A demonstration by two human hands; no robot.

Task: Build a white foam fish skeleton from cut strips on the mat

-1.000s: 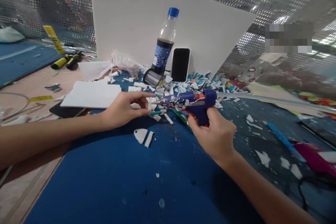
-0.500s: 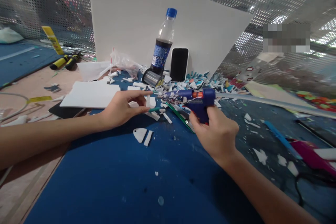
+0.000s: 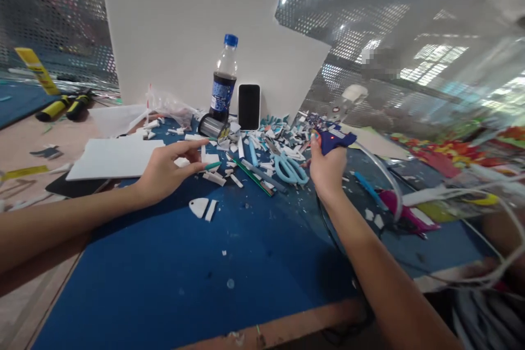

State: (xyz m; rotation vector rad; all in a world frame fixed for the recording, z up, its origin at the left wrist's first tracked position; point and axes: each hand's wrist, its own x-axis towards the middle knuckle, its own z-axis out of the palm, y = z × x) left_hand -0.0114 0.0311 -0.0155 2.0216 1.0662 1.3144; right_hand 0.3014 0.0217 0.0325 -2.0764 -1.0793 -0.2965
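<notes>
My right hand is closed round the grip of a blue glue gun, held off to the right of the scrap pile with its nozzle pointing away. A clear glue stick curves out of its back. My left hand rests on the blue mat, thumb and forefinger pinching a thin green-tipped stick beside small white foam pieces. Two white cut shapes lie just below that hand.
A cola bottle, a phone and a tape roll stand against a white board. Light blue scissors, a green ruler and several foam scraps lie between my hands. A white foam sheet sits left; cables hang right.
My right hand carried the glue gun away from the left hand's fingertips, to the right and farther back. The view swung right. The left hand kept its pinch in place.
</notes>
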